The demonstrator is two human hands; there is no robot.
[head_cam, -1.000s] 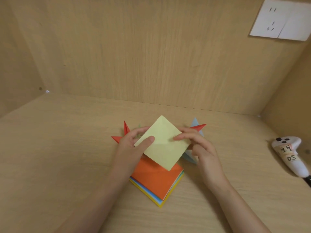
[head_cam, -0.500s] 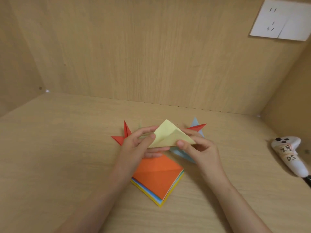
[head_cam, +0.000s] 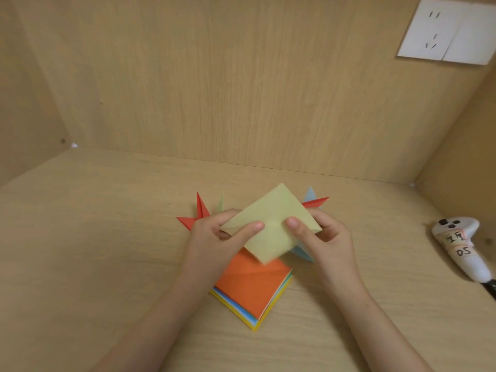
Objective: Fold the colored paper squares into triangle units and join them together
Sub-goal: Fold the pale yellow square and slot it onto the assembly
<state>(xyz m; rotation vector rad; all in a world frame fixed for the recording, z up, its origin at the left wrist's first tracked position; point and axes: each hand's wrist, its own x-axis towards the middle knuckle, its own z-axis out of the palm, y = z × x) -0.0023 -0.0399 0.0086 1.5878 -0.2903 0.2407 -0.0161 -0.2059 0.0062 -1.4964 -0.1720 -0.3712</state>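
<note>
Now both hands hold a single pale yellow-green paper square (head_cam: pixel 271 224) up in the air over the wooden table (head_cam: pixel 107 251), turned corner-up like a diamond. The left hand (head_cam: pixel 212 238) pinches the sheet's left corner, with the thumb lying flat on the near face and the other fingers curled behind it. The right hand (head_cam: pixel 331 237) pinches the right side in the same way, its thumb pressed on the near face close to the left thumb. The sheet's lower corner hangs just over the stack of coloured paper squares (head_cam: pixel 252 285), which lies flat on the table with an orange sheet on top and white, blue, green and yellow edges showing beneath.

Behind the hands lie folded pieces, partly hidden. Red folded points (head_cam: pixel 199 214) stick out past the left hand, with a pale green tip (head_cam: pixel 221 202) just beside them. Past the right hand a light blue folded piece (head_cam: pixel 310 196) and another red point (head_cam: pixel 318 201) show; whether these pieces are joined I cannot tell.

Well apart at the right edge of the table lies a white controller (head_cam: pixel 456 248) with handwritten labels. A white socket plate (head_cam: pixel 445 33) sits high on the wooden wall.
</note>
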